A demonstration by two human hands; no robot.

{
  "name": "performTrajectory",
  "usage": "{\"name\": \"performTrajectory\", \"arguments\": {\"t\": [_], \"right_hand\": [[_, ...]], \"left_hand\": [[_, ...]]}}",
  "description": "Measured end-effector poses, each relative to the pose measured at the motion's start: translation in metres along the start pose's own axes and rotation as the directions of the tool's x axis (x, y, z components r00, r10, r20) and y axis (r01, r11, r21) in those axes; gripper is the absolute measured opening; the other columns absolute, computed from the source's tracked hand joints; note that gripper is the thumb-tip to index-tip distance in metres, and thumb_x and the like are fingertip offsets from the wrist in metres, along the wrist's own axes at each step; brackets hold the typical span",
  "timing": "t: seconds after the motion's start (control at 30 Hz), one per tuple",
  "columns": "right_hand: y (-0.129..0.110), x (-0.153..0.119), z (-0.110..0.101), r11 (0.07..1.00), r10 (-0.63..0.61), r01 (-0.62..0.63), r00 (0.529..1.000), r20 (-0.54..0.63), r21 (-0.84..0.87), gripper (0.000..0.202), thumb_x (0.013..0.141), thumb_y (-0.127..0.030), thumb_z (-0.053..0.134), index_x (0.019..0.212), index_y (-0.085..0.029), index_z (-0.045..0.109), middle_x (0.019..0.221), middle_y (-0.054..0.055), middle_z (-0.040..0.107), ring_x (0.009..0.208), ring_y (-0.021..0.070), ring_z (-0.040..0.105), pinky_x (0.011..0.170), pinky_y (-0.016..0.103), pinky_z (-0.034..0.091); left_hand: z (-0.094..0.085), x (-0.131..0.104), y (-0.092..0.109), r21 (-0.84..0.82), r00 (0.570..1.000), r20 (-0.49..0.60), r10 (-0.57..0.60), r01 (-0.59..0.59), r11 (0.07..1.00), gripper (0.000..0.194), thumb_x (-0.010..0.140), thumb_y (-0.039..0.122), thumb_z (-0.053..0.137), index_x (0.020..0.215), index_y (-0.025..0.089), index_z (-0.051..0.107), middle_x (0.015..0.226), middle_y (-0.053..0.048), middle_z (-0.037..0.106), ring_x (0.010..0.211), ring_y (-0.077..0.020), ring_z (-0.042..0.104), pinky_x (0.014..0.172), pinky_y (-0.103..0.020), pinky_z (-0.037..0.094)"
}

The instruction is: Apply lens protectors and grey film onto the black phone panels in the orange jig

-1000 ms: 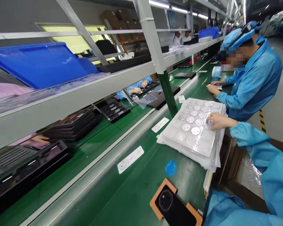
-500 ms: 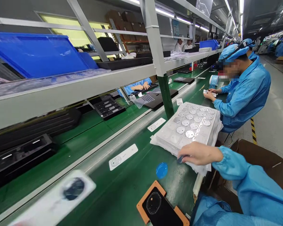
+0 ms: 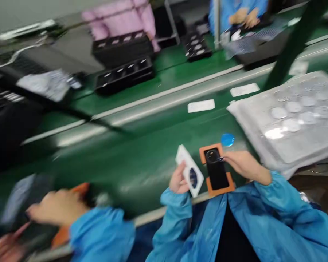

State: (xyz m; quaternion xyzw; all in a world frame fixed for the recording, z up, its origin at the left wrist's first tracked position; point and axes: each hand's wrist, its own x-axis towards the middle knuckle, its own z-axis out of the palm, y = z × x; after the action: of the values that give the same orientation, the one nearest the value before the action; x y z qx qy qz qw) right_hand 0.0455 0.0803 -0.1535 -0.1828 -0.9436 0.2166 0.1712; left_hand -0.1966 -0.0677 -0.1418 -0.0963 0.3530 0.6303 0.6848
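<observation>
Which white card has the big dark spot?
The card in the left hand, tilted, with its dark spot showing; the other cards lie on the bench, no such spot visible.

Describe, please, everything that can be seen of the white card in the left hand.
The white card looks thin, flat and oblong, with a dark, shiny-looking round patch near its lower end. Whether it is paper or plastic cannot be told. It slants, upper end toward the left, in the left hand, whose fingers lie over its left side. It is near the front edge of the green bench, left of the orange holder and apart from it.
</observation>
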Motion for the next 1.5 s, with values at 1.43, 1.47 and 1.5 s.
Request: {"name": "performTrajectory", "arguments": {"t": [1.43, 1.47, 1.5], "right_hand": [[-0.039, 0.037, 0.041, 0.99, 0.138, -0.096, 0.842, -0.522, 0.105, 0.004, 0.099, -0.023, 0.065, 0.097, -0.022, 0.069, 0.096, 0.007, 0.077, 0.087, 0.0216, 0.074, 0.08, 0.034, 0.058], [-0.039, 0.037, 0.041, 0.989, 0.139, -0.091, 0.838, -0.528, 0.117, 0.005, 0.099, -0.022, 0.065, 0.096, -0.022, 0.07, 0.095, 0.007, 0.077, 0.086, 0.021, 0.074, 0.08, 0.034, 0.058], [-0.039, 0.037, 0.041, 0.988, 0.139, -0.084, 0.835, -0.532, 0.126, 0.006, 0.099, -0.021, 0.065, 0.095, -0.022, 0.07, 0.094, 0.007, 0.077, 0.086, 0.0207, 0.074, 0.08, 0.034, 0.058]], "left_hand": [[0.031, 0.047, -0.088, 0.49, 0.609, 0.007, 0.793, -0.693, 0.528, 0.058, 0.08, 0.075, 0.075, 0.082, 0.017, 0.077, 0.09, -0.009, 0.078, 0.087, -0.0222, 0.073, 0.09, -0.036, 0.059], [0.031, 0.047, -0.089, 0.498, 0.605, 0.011, 0.796, -0.694, 0.52, 0.059, 0.08, 0.076, 0.075, 0.084, 0.017, 0.078, 0.093, -0.009, 0.079, 0.09, -0.0234, 0.073, 0.092, -0.037, 0.059], [0.031, 0.046, -0.089, 0.503, 0.602, 0.013, 0.799, -0.694, 0.515, 0.059, 0.08, 0.076, 0.075, 0.084, 0.017, 0.079, 0.094, -0.009, 0.079, 0.092, -0.0242, 0.074, 0.093, -0.038, 0.059]]}}
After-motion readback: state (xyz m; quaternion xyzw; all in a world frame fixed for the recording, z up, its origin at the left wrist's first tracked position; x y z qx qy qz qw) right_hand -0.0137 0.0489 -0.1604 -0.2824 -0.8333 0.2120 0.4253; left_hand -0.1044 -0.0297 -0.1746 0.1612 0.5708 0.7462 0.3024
